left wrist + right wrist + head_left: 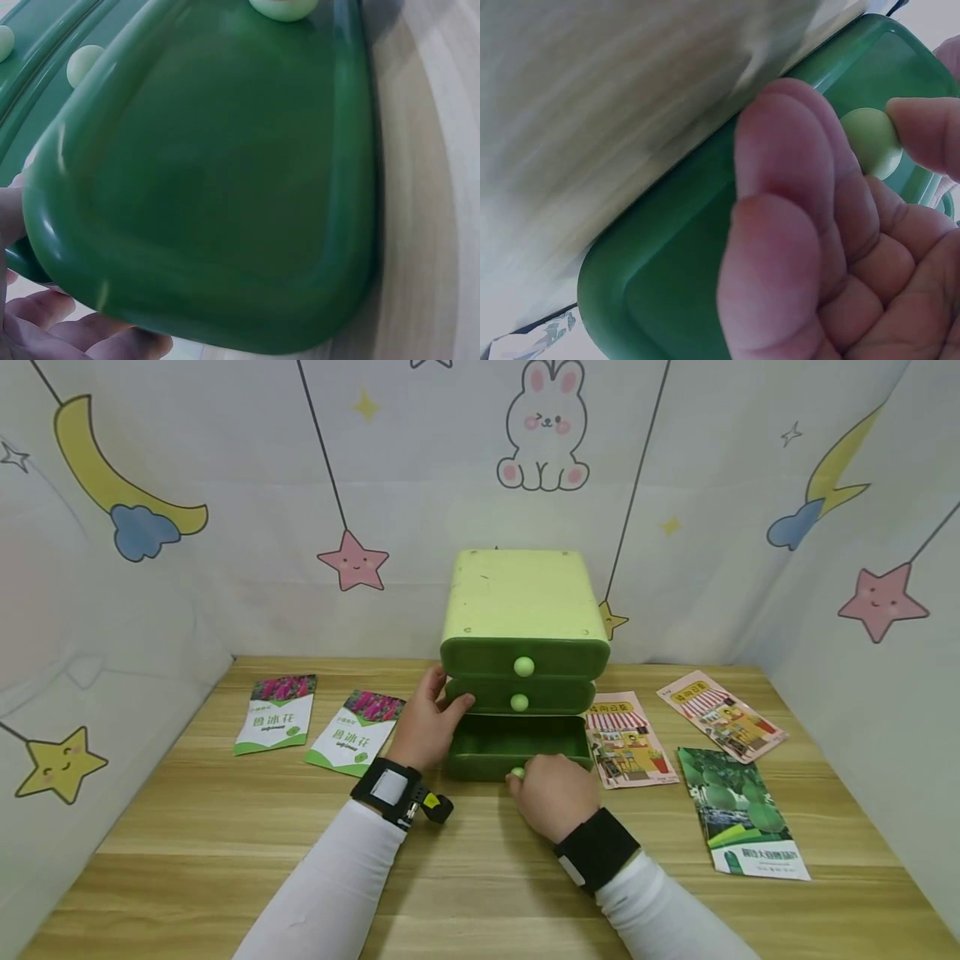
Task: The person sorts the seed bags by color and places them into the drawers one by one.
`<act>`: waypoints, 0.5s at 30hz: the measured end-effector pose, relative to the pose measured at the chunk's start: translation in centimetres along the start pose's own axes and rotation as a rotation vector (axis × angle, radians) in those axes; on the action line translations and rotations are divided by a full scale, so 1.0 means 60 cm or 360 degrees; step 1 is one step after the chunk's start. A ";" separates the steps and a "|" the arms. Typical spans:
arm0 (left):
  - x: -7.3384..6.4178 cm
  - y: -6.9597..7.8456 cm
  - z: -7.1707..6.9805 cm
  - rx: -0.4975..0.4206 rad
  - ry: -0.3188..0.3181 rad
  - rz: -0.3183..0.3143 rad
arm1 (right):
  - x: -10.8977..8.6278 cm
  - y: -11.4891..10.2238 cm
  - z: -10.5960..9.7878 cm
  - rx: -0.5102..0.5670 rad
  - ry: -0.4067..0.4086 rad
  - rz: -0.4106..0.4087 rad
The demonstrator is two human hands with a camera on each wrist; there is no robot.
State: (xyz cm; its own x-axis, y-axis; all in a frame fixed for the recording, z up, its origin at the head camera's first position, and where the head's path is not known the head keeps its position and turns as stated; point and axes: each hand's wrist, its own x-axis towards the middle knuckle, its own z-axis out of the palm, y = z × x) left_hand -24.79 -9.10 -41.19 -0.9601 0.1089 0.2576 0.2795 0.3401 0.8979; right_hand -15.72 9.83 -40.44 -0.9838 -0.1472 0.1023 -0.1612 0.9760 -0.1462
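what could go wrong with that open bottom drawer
The right hand may slip off the small round knob it pinches. The open bottom drawer might come right out if pulled further. The cabinet could shift if the left hand at its side holds it only lightly.

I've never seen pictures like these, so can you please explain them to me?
There's no robot, just a person's bare left hand and right hand. The wide picture comes from a camera on the head; the two close ones come from cameras on the wrists. On the wooden table stands a cabinet with green drawers, and five flat packets lie beside it. The left hand touches the cabinet's left side. The right hand pinches the round knob of the open bottom drawer.
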 end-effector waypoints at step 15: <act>-0.002 0.003 -0.001 -0.0011 -0.0003 -0.0014 | -0.013 -0.001 0.000 0.0008 0.0017 -0.0046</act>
State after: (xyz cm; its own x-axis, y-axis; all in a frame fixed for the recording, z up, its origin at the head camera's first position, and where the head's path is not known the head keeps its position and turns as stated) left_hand -24.62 -9.09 -41.04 -0.9624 0.1080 0.2491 0.2711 0.3344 0.9026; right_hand -14.92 9.89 -40.51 -0.9778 -0.1738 0.1168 -0.1902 0.9706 -0.1478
